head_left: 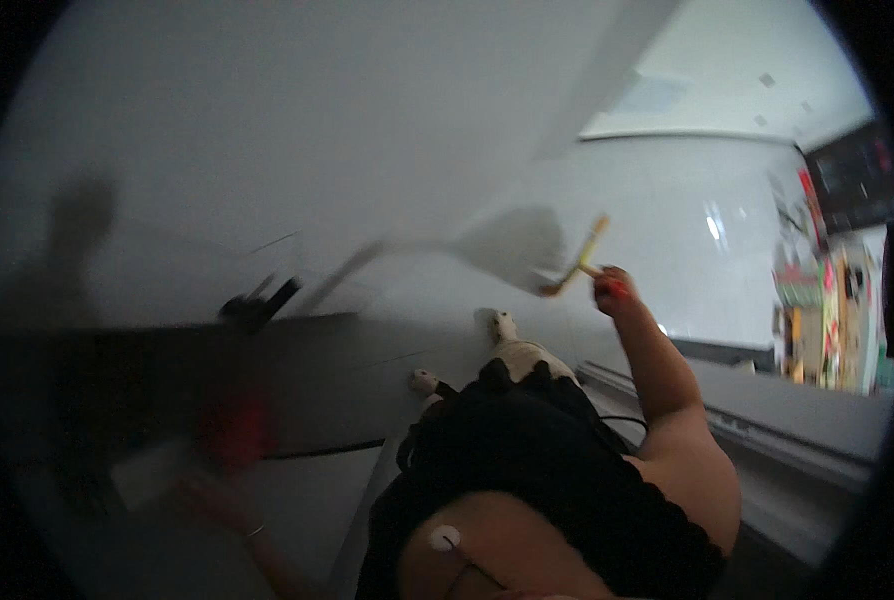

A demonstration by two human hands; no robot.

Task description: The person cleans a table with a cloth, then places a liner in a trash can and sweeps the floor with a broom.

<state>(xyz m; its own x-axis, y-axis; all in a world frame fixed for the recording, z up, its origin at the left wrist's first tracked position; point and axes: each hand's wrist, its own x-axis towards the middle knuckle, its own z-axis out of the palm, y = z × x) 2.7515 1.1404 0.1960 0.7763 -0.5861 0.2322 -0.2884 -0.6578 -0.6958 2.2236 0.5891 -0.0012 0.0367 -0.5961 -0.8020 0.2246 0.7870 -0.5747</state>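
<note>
At the right of centre, my right hand (pixel 615 290) is closed around the short handle of a yellow T-shaped tool (pixel 589 243), which looks like a small squeegee. The tool is lifted and its crossbar slants; one end of it is darker. Low on the left, in dim light, my left hand (pixel 212 502) is blurred, with a bracelet at the wrist. Beside its fingers is a pale rectangular thing (pixel 150 477), and whether the hand grips it I cannot make out. A blurred red thing (pixel 237 430) lies just beyond that hand.
A black object with a handle (pixel 260 303) stands at the edge of a dark surface (pixel 157 370) on the left. A black cable (pixel 327 452) runs toward me. Pale floor (pixel 367 130) spreads ahead. Metal track rails (pixel 767 430) and shelves with goods (pixel 822 310) are at the right.
</note>
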